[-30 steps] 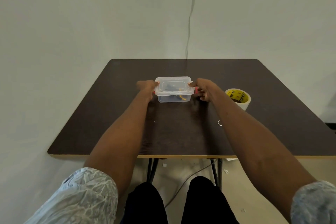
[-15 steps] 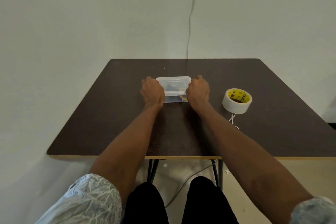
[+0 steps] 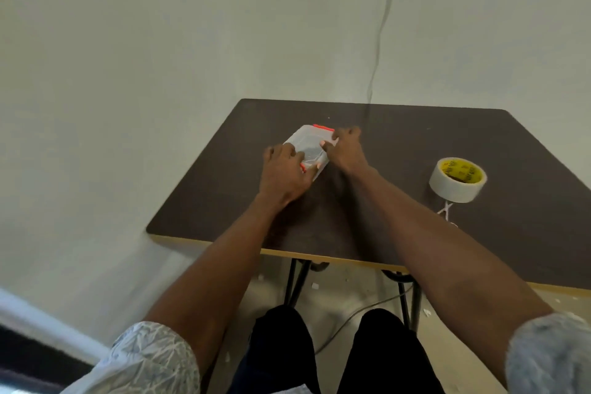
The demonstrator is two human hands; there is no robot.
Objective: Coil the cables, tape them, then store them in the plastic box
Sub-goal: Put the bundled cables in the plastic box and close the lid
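Observation:
A clear plastic box (image 3: pixel 307 144) with red clips and its lid on lies turned at an angle on the dark table (image 3: pixel 399 208). My left hand (image 3: pixel 284 171) grips its near end, thumb on the lid. My right hand (image 3: pixel 343 147) holds its right side, thumb pressed on the lid. What lies inside the box is too blurred to make out.
A roll of white tape (image 3: pixel 457 179) with a yellow core stands at the right of the table, a loose white strip trailing toward me. A thin cable (image 3: pixel 379 41) hangs down the wall behind. My knees are under the table's front edge.
The box has been turned from square-on to slanted, and both hands shifted with it. My head has swung left, so the table sits further right in view.

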